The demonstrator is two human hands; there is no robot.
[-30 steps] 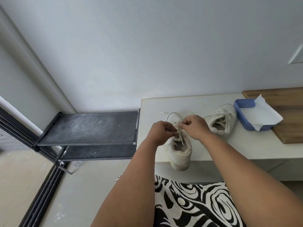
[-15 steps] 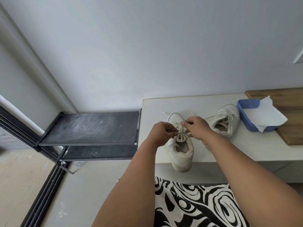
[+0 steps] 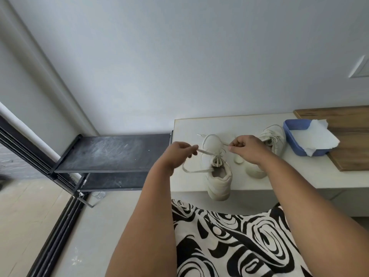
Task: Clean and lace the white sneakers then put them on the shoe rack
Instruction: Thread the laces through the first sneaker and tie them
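A white sneaker (image 3: 218, 176) stands on the white bench (image 3: 235, 122), heel toward me and hanging over the front edge. Its lace (image 3: 201, 150) is stretched out to both sides above the tongue. My left hand (image 3: 177, 154) pinches the left strand, and my right hand (image 3: 247, 148) pinches the right strand. A loose lace loop (image 3: 191, 170) trails on the bench to the left of the shoe. The second white sneaker (image 3: 273, 136) lies behind my right hand, partly hidden by it. The black shoe rack (image 3: 111, 154) stands left of the bench, its two shelves bare.
A blue tray (image 3: 293, 134) holding white paper (image 3: 317, 136) sits right of the second sneaker, beside a wooden board (image 3: 351, 136). A small white round piece (image 3: 238, 160) lies on the bench. A grey wall runs behind; a dark door track (image 3: 50, 236) crosses the floor at left.
My hands were together over the shoe's tongue; now they have drawn apart sideways, each pulling a lace strand outward, and the lace is stretched taut between them.
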